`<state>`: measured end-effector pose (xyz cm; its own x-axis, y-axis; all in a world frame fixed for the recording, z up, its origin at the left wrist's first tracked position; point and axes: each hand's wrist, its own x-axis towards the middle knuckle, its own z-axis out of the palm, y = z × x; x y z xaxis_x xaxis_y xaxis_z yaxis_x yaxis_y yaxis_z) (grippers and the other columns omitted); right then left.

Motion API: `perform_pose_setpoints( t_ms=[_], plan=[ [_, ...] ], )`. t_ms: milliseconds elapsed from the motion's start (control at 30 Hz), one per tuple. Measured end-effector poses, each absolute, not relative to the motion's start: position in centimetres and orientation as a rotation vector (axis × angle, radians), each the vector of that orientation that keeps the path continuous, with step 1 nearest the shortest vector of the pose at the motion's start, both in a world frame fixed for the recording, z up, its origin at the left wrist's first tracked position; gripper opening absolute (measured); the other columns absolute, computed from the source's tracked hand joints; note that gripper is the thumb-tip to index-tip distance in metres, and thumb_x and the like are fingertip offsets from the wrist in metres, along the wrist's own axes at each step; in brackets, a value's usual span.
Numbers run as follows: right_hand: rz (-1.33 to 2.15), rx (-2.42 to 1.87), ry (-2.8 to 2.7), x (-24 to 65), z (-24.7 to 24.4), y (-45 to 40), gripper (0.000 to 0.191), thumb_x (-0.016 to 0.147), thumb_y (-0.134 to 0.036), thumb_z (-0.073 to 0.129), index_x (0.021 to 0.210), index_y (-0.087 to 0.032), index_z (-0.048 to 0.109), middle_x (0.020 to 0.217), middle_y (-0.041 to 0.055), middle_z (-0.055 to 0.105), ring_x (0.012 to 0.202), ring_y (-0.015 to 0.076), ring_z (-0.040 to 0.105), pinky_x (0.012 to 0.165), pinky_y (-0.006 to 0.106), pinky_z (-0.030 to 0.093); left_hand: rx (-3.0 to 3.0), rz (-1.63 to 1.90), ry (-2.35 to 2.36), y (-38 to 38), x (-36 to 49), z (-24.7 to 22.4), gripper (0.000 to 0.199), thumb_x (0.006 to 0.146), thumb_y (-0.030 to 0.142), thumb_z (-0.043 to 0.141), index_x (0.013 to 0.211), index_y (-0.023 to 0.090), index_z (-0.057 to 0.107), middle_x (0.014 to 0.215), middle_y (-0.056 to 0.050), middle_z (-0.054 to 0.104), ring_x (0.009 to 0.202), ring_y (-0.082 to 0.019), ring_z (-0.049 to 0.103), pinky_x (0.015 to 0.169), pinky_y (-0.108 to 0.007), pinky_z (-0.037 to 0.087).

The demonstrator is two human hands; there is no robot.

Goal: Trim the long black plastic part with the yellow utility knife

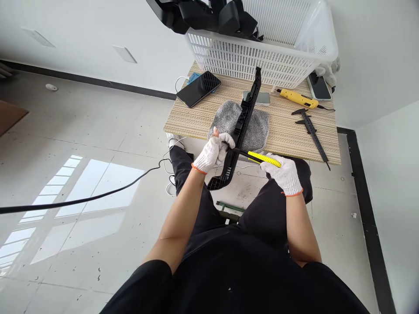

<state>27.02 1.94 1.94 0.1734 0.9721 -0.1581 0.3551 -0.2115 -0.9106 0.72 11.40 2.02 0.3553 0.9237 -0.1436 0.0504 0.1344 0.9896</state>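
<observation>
A person's gloved left hand (pixel 214 151) grips a black part (pixel 242 122) slanting over a cloth (pixel 225 117) and past the table's (pixel 193 118) near edge; the gloved right hand (pixel 284 173) clasps a yellow-handled tool (pixel 264 158), its dark end at the part.

The striped worktop (pixel 281 124) carries a white basket (pixel 281 63) along its back, a grey cloth (pixel 257 128) at its front edge, and — toward the right — a yellow tool (pixel 298 98), a caliper (pixel 314 135) and a phone (pixel 319 87).
</observation>
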Motion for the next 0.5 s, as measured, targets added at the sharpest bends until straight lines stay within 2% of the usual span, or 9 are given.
perform_pose_setpoints(
  t_ms=[133, 333, 500],
  plan=[
    [0.934, -1.72, -1.342, 27.3, 1.8, 2.2, 0.037, 0.082, -0.048, 0.088, 0.109, -0.023, 0.087, 0.076, 0.0043, 0.076, 0.072, 0.0235, 0.073, 0.062, 0.035, 0.058, 1.302, 0.735, 0.972, 11.6, 0.3, 2.3, 0.095, 0.084, 0.105, 0.007, 0.076, 0.024, 0.057, 0.041, 0.006, 0.031, 0.031, -0.01, 0.021, 0.032, -0.025, 0.019],
    [1.14, -1.623, -1.393, 27.3, 2.9, 2.0, 0.029, 0.078, -0.048, 0.091, 0.093, -0.023, 0.086, 0.066, 0.0019, 0.07, 0.062, 0.0202, 0.067, 0.061, 0.035, 0.059, 1.192, 0.736, 1.121, 11.3, 1.4, 2.5, 0.091, 0.085, 0.103, 0.0, 0.068, 0.026, 0.046, 0.041, 0.006, 0.027, 0.031, -0.009, 0.021, 0.034, -0.023, 0.02],
    [1.079, -1.609, -1.416, 27.6, 2.5, 1.9, 0.029, 0.079, -0.049, 0.091, 0.095, -0.025, 0.087, 0.075, 0.0021, 0.075, 0.063, 0.018, 0.066, 0.065, 0.035, 0.061, 1.139, 0.81, 1.195, 11.1, 2.4, 3.1, 0.087, 0.089, 0.102, 0.013, 0.065, 0.025, 0.046, 0.041, 0.004, 0.031, 0.031, -0.009, 0.026, 0.033, -0.022, 0.022]
  ],
)
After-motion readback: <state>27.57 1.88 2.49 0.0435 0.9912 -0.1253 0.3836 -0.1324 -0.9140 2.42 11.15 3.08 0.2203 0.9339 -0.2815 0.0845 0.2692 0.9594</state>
